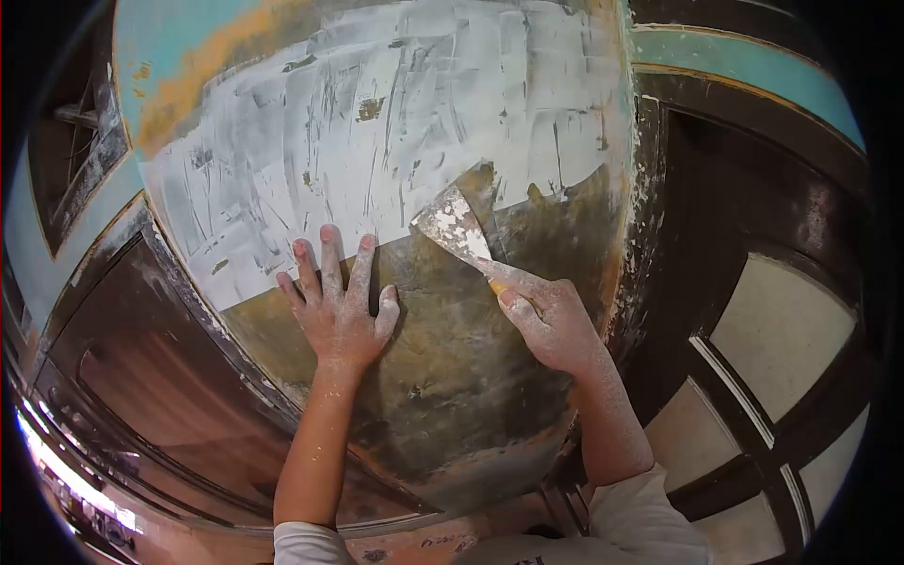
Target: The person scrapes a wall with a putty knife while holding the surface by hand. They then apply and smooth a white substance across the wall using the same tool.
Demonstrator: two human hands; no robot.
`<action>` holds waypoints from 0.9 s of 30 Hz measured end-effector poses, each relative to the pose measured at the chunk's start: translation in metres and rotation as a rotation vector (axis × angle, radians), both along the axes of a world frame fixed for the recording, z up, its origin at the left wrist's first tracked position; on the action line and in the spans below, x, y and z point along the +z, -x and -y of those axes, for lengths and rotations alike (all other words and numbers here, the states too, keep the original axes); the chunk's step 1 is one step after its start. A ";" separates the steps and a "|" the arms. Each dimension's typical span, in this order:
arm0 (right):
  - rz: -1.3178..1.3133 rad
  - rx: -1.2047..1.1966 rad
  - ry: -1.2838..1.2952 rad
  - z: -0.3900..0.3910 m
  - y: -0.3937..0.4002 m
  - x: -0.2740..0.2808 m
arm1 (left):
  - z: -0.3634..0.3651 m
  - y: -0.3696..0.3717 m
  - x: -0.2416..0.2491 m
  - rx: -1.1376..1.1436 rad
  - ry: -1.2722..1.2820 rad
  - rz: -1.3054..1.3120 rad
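Observation:
My right hand (546, 315) grips a putty knife (455, 224) by its yellowish handle. White filler is smeared over the blade, and its edge lies against the wall at the lower border of a white filler coat (377, 122). Fingers spread, my left hand (337, 301) rests flat on the wall, its fingertips at that same border. Below the coat shows a bare brown-grey wall surface (443, 377). Both hands are dusted with white powder. Small brown patches and dark streaks show through the coat.
A dark wooden frame with light panels (786, 330) stands to the right. At the left is a brown wooden door panel (160, 367). Turquoise and orange paint (169, 56) marks the upper left wall. Dark chipped trim (640, 235) edges the wall's right side.

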State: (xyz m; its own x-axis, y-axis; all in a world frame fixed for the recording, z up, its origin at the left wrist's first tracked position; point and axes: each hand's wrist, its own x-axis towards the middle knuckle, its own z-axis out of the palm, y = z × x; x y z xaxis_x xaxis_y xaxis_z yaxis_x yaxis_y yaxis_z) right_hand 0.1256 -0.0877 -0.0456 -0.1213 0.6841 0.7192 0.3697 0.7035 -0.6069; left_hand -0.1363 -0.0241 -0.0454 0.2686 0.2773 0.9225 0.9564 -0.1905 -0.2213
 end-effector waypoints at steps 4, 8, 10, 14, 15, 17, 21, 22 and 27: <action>0.025 -0.001 0.064 0.003 -0.004 0.009 | -0.002 0.002 -0.001 0.005 -0.031 -0.009; 0.047 -0.032 -0.003 -0.005 -0.007 0.002 | 0.000 0.001 -0.001 -0.023 -0.024 -0.009; 0.040 -0.041 -0.056 -0.005 -0.008 0.003 | 0.000 0.001 0.000 -0.026 -0.021 -0.003; 0.072 -0.038 0.048 -0.001 -0.011 0.010 | 0.000 -0.001 0.000 -0.011 -0.024 -0.005; 0.075 -0.047 0.031 0.000 -0.011 0.010 | 0.001 -0.001 0.000 0.007 -0.014 -0.005; 0.100 -0.064 0.077 0.003 -0.014 0.011 | 0.002 -0.001 0.001 0.013 -0.004 -0.005; 0.119 -0.086 0.041 -0.007 -0.017 0.008 | 0.002 -0.001 0.003 0.010 0.011 -0.014; 0.119 -0.089 0.044 -0.008 -0.017 0.005 | 0.002 -0.002 0.004 0.007 0.013 -0.014; -0.175 -0.083 -0.010 -0.005 0.016 -0.044 | 0.004 0.003 0.038 -0.015 -0.015 -0.104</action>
